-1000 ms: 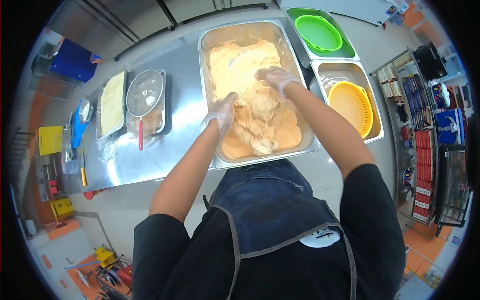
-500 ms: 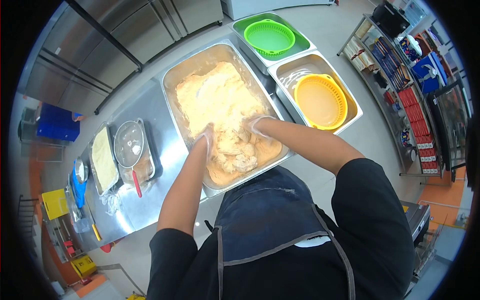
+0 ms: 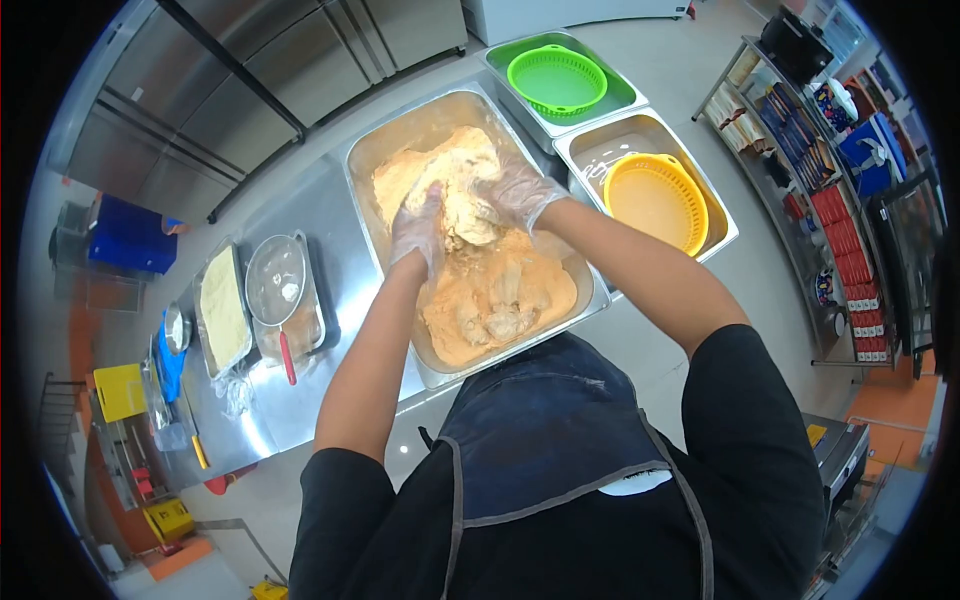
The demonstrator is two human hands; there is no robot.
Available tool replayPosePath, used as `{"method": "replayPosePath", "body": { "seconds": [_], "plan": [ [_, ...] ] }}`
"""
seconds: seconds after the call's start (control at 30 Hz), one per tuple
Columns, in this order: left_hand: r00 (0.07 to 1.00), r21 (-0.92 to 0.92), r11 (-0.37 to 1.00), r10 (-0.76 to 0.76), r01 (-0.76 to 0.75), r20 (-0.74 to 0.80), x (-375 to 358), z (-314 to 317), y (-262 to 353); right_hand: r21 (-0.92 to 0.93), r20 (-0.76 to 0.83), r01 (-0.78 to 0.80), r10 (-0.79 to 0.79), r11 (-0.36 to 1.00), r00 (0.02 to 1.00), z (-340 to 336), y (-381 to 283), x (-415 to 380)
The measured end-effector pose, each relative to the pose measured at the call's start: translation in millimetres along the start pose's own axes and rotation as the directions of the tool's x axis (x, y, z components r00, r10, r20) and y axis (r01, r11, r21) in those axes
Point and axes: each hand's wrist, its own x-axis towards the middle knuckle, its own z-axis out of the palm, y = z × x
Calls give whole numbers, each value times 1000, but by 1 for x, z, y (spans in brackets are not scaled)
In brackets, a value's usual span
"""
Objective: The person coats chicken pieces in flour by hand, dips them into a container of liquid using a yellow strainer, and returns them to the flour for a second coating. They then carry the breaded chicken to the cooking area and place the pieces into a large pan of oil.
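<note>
A deep metal pan (image 3: 437, 378) holds loose orange-yellow powder (image 3: 545, 285) that looks like flour or fine breading. My left hand (image 3: 418, 225), in a clear plastic glove, cups the left side of a pale lumpy floury clump (image 3: 468, 200). On its other side is my right hand (image 3: 520, 192), gloved the same way, with fingers curled round it. The clump is raised at the middle of the pan, and what lies inside it is hidden by the coating. A few coated lumps (image 3: 505, 322) sit in the powder at the near end.
Right of the pan stand two metal pans, one with a green basket (image 3: 557, 80), the other with a yellow basket (image 3: 655, 203). On the steel table (image 3: 345, 290) at left are a red-handled sieve (image 3: 276, 280) and a tray of pale powder (image 3: 222, 305). A loaded shelf rack (image 3: 790, 160) stands right.
Both hands have risen out of the powder and moved toward the far side of the pan, lifting the clump between them. A hollowed patch shows at the near end.
</note>
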Motion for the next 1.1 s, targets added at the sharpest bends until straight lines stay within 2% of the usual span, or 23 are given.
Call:
{"method": "replayPosePath", "body": {
  "seconds": [0.03,0.1,0.2,0.27,0.3,0.4,0.47,0.53,0.6,0.63,0.7,0.73,0.77,0.8,0.87,0.93,1.03,1.07,1.1],
  "plan": [
    [996,82,995,61,-56,-64,-5,-3,5,113,-14,-73,75,991,997,-1,-4,1],
    [977,112,980,180,-167,-112,18,-1,-7,38,-101,121,-117,992,988,11,34,24],
    [986,-72,984,163,-166,-43,11,-1,5,15,-56,-232,233,973,971,-8,-30,0],
    [966,-77,962,259,-260,-19,14,-4,3,-157,-187,21,-51,987,981,14,31,23],
    [952,-81,949,306,-306,-7,11,-7,4,-251,-231,138,-198,958,953,17,31,25],
    [979,-25,979,203,-203,11,1,-12,16,-101,-122,73,-85,992,989,6,23,17],
    [988,-224,969,126,-104,88,12,-13,6,-98,-3,-72,72,993,997,-8,-5,5],
    [987,-377,926,65,-6,145,23,-13,-7,-64,22,-177,179,982,984,-16,-19,-1],
    [985,-489,869,11,75,170,31,-13,-24,18,-43,-235,236,972,971,-19,-23,-4],
    [981,-467,870,-81,156,176,40,-12,-43,-198,20,-224,232,954,972,-18,-15,-3],
    [949,-424,850,-258,312,181,60,-4,-83,-588,139,-130,258,798,956,-13,16,-1],
    [941,-202,920,-319,337,117,52,2,-91,-492,142,-379,502,784,853,-9,27,-4],
    [930,28,931,-365,364,36,37,9,-104,-393,178,-607,705,691,687,-2,41,-11],
    [846,-171,828,-521,534,117,30,17,-132,-140,251,-741,747,657,615,24,114,-24],
    [744,-407,625,-592,666,308,27,36,-160,145,296,-846,793,514,532,63,169,-45],
    [756,-523,546,-474,654,451,30,61,-157,216,201,-867,848,450,490,101,147,-55],
    [759,-665,371,-253,649,600,41,89,-161,386,345,-870,827,305,443,93,97,-51],
    [796,-684,470,-70,558,602,77,102,-179,452,327,-817,785,359,526,83,79,-43],
    [784,-688,556,99,467,613,109,116,-210,516,310,-761,743,393,593,76,63,-45]
  ]
}}
